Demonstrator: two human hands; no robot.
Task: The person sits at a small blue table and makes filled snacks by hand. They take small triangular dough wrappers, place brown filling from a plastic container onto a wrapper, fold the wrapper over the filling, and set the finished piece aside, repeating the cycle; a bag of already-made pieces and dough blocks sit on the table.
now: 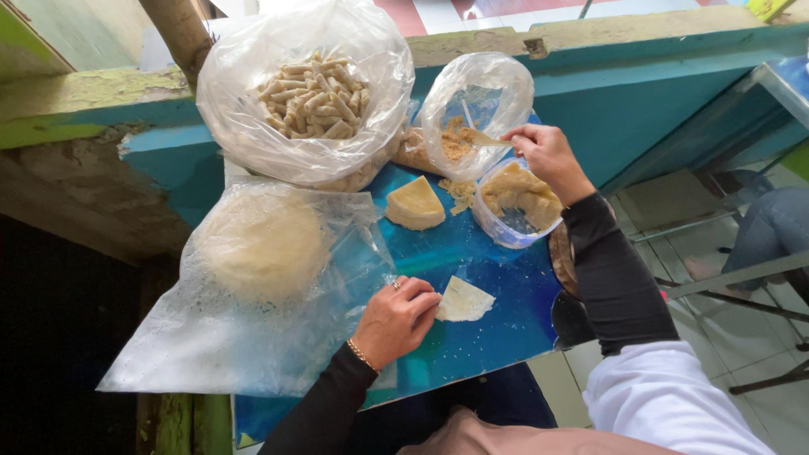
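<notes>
My left hand [396, 318] rests on the blue table [472, 337], fingers pressing the edge of a thin pale wrapper sheet [463, 301]. My right hand [548, 156] reaches toward a clear bag [476, 101] of brown crumbly filling and holds a small spoon [480, 135] dipped in it. Below that hand sits a clear tub [516, 202] with a yellowish paste. A pale wedge of dough [415, 205] lies between the hands.
A big clear bag of finished rolled sticks [312, 97] stands at the back left. A plastic bag with a round stack of wrappers [261, 244] lies at the left. Another person's leg [775, 223] shows by metal chair legs at the right.
</notes>
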